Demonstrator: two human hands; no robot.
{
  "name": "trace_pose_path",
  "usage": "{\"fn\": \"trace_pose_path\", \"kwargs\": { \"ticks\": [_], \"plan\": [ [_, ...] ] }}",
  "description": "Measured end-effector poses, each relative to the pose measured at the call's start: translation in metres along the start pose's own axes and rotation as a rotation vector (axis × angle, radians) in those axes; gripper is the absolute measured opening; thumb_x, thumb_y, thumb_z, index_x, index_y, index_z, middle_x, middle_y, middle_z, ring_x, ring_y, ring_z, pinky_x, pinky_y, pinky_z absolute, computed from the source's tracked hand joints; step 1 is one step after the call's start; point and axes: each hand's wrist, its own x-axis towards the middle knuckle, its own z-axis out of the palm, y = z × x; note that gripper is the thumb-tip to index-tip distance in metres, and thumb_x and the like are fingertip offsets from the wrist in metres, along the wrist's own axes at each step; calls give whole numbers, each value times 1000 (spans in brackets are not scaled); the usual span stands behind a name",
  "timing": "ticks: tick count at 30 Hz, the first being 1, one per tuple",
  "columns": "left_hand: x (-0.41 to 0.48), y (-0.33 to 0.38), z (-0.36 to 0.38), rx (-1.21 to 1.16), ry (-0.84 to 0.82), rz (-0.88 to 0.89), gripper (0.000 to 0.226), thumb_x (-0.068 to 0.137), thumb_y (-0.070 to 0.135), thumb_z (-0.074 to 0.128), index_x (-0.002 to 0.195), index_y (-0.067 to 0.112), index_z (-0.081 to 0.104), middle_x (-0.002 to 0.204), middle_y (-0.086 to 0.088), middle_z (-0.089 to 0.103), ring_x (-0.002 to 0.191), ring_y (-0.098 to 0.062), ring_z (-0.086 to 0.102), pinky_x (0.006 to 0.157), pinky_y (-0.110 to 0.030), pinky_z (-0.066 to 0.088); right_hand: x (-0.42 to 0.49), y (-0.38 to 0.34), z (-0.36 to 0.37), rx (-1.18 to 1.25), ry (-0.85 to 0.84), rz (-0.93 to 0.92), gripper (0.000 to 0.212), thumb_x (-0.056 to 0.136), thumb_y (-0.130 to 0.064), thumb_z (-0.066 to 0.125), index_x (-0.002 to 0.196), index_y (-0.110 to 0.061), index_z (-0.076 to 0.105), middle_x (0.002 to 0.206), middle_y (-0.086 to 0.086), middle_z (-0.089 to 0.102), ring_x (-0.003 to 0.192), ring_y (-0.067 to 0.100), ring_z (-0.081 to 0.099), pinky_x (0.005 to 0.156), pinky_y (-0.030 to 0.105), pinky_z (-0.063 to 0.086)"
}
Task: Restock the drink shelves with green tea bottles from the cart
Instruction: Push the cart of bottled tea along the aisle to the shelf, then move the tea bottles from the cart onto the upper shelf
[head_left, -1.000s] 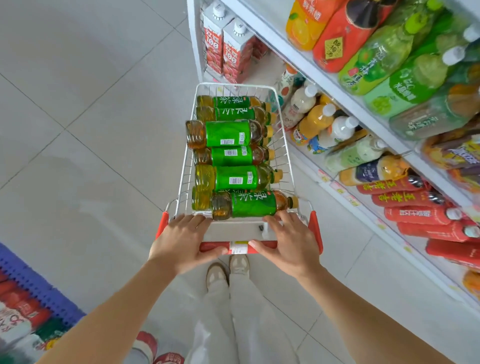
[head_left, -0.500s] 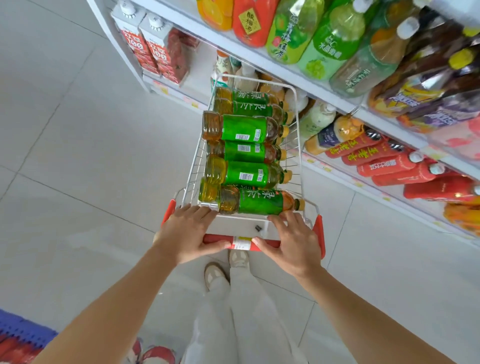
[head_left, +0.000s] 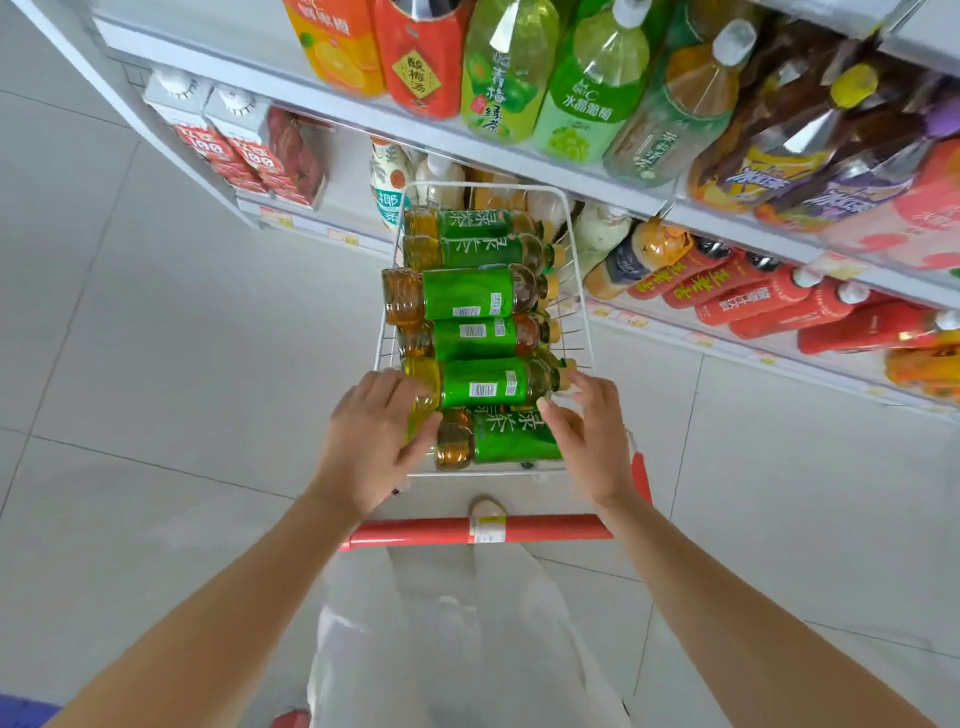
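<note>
Several green tea bottles (head_left: 467, 296) with green labels and amber tea lie crosswise in the white wire cart (head_left: 583, 291). My left hand (head_left: 371, 441) is inside the cart's near end, fingers and thumb curled round the base of the second-nearest green tea bottle (head_left: 483, 387). My right hand (head_left: 589, 434) is at the cap end of the same bottle with its fingers spread. Its thumb touches the label of the nearest bottle (head_left: 514, 441). The cart's red handle (head_left: 415, 534) is free, below both wrists.
The drink shelves (head_left: 363, 124) run from the upper left to the right, packed with large bottles above and red bottles (head_left: 769, 306) and cartons (head_left: 228, 140) lower down. The cart's front end is close to the lower shelf. Grey tiled floor lies to the left.
Both hands have left the red handle and moved forward into the cart onto the bottles. The cart has come closer to the shelves.
</note>
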Motion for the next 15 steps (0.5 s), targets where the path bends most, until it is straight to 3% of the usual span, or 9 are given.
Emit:
{"fn": "trace_pose_path", "kwargs": {
  "ticks": [3, 5, 7, 10, 15],
  "plan": [
    [60, -12, -10, -17, 19, -57, 37, 93, 36, 48, 115, 9, 62, 117, -11, 60, 109, -30, 54, 89, -45, 49, 35, -24, 9, 169, 42, 180, 51, 89, -40, 61, 133, -17, 48, 127, 5, 51, 113, 16, 53, 100, 37, 46],
    [94, -22, -12, 14, -120, -59, 48, 91, 39, 52, 131, 12, 54, 135, -12, 53, 127, -33, 46, 105, -51, 39, 51, -36, 19, 54, -40, 288, 57, 85, -47, 62, 132, -19, 47, 129, 5, 50, 118, 20, 50, 102, 41, 43],
    [123, -29, -9, 102, -343, -5, 64, 91, 46, 55, 146, 17, 37, 148, -10, 42, 137, -31, 37, 114, -47, 27, 51, -44, 33, -87, -134, 391, 62, 82, -54, 60, 132, -20, 47, 131, 6, 48, 123, 25, 45, 103, 43, 40],
    [149, -35, -3, 227, -500, 89, 76, 91, 52, 55, 151, 17, 25, 145, -11, 42, 135, -30, 37, 110, -43, 29, 49, -58, 49, -66, -92, 525, 67, 83, -60, 57, 133, -17, 47, 135, 8, 43, 126, 29, 39, 101, 45, 36],
    [175, -39, -3, 364, -576, 199, 66, 86, 51, 63, 134, 10, 44, 129, -16, 49, 122, -34, 46, 98, -44, 39, 53, -88, 58, -35, 74, 841, 87, 82, -54, 63, 142, -3, 27, 142, 23, 29, 132, 38, 28, 110, 44, 25]
  ]
}}
